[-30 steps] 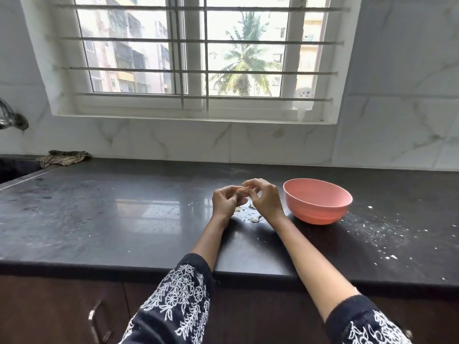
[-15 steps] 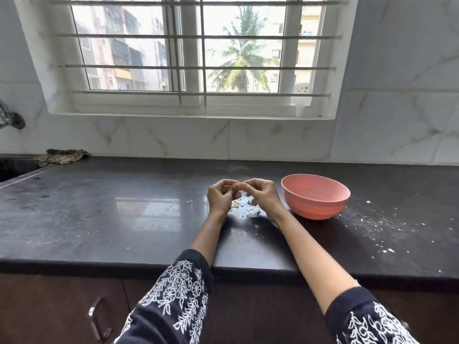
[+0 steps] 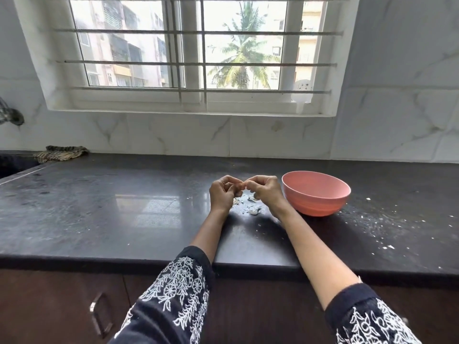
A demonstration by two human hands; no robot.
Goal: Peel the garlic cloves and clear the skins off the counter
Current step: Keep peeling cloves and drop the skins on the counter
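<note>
Dark polished counter under a barred window, marble-tiled wall behind; striped cloth at the far left, white flecks scattered to the right. Pink bowl just right of the hands. Left hand and right hand meet fingertip to fingertip, both curled, pinching a small garlic clove between them — raised over a heap of skins on the counter.

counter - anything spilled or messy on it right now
Yes: torn garlic skins lie on the counter under both hands, and white flecks are scattered right of the pink bowl. Nothing looks damaged.
</note>
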